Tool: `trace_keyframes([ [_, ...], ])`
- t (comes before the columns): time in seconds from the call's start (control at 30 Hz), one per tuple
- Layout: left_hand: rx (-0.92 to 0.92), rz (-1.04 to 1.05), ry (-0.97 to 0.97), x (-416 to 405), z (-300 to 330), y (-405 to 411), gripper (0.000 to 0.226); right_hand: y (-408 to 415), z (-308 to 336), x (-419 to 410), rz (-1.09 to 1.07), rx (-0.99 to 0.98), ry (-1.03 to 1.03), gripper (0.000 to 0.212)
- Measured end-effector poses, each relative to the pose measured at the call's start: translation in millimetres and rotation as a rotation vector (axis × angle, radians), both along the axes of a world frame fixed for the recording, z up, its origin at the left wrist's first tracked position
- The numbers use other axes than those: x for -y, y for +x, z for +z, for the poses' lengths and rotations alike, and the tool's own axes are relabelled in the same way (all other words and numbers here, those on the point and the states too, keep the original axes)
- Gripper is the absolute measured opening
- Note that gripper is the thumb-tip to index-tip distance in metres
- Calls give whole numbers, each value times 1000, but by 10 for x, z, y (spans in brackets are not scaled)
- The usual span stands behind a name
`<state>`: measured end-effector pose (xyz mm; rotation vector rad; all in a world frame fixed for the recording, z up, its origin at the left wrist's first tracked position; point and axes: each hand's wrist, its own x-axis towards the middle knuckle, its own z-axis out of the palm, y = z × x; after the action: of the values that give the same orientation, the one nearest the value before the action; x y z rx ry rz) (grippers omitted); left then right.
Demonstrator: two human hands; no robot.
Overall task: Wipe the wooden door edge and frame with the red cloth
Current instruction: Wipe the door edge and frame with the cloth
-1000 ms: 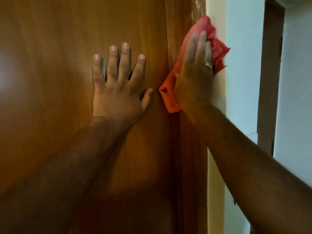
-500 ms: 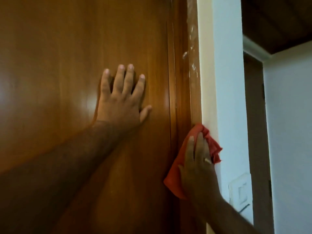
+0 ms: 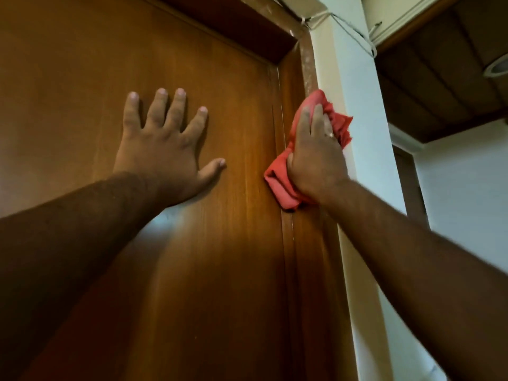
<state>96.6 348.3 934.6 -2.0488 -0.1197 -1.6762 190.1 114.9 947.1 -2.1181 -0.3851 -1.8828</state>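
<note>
Cloth [image 3: 280, 182] has climbed back up the frame [image 3: 310, 78] since half a second ago, right hand [image 3: 316, 158] fingers closed around it; dusty streaks remain above those fingers. Left hand [image 3: 162, 144], fingers spread, stays flat against the door [image 3: 220, 243].

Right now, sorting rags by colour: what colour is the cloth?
Red cloth, clearest in the head view.

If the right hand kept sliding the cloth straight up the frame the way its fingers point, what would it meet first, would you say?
Probably the top corner of the door frame. The right hand presses the red cloth on the frame's upright, which looks bare up to that corner; white cables cross just beyond it.
</note>
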Motion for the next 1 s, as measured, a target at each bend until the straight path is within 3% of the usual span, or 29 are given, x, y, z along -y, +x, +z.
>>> trace_keyframes([
  [0.1, 1, -4, 5, 7, -2, 1, 92, 33, -776, -14, 40, -14, -8, 74],
  [0.2, 3, 33, -6, 58, -18, 13, 92, 24, -1394, 72, -56, -53, -115, 82],
  [0.33, 10, 42, -17, 53, -11, 39, 93, 32, -832, 174, -66, -83, -199, 85],
  [0.5, 3, 57, -25, 63, -11, 13, 93, -51, 708, 32, 54, -83, -72, 96],
  [0.6, -6, 46, -34, 81, -12, 4, 92, -30, 1111, -25, 42, -76, -8, 96],
  [0.7, 1, 39, -33, 78, -13, 12, 93, 34, 969, -45, 8, -10, -6, 92],
  [0.83, -20, 32, -36, 82, -38, -16, 91, 67, 191, 11, -50, 46, -46, 85],
  [1.0, -79, 29, 23, -6, -13, -62, 91, 8, -235, 52, -310, 64, -130, 85],
])
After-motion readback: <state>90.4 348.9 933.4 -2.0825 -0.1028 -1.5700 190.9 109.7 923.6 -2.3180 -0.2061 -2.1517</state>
